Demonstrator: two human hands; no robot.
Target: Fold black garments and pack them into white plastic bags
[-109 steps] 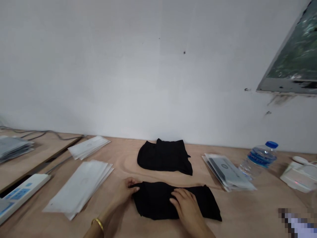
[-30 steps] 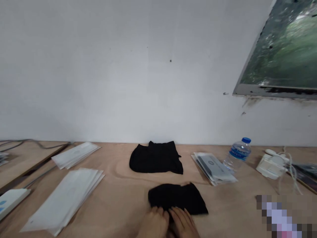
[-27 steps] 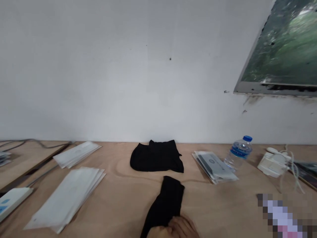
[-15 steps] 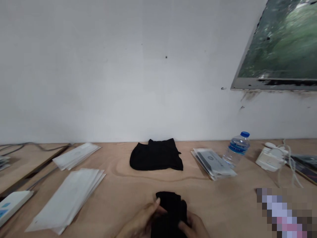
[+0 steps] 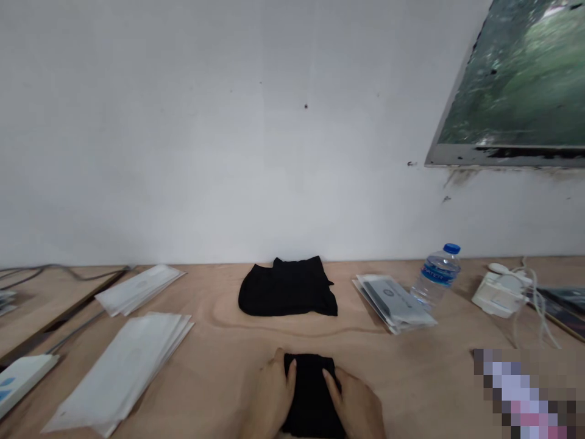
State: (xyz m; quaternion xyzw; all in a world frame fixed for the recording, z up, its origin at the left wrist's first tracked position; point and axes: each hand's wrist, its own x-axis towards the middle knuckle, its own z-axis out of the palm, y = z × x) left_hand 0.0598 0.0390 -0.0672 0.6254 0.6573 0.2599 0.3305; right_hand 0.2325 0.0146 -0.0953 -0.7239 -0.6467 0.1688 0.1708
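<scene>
The open left hand (image 5: 273,395) and right hand (image 5: 355,407) are pressing a folded black garment (image 5: 311,390) on the table (image 5: 219,378), with a second black garment (image 5: 287,288) lying beyond.

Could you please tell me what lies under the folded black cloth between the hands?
The folded black cloth lies on the plywood table, between the left hand and right hand. Whatever is directly beneath it is covered and cannot be seen.

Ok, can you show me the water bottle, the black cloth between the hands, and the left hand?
Water bottle (image 5: 435,275), head view, on its blue label.
Black cloth (image 5: 311,390), head view, on the middle of the folded top.
Left hand (image 5: 272,396), head view, on the back of the hand.
</scene>
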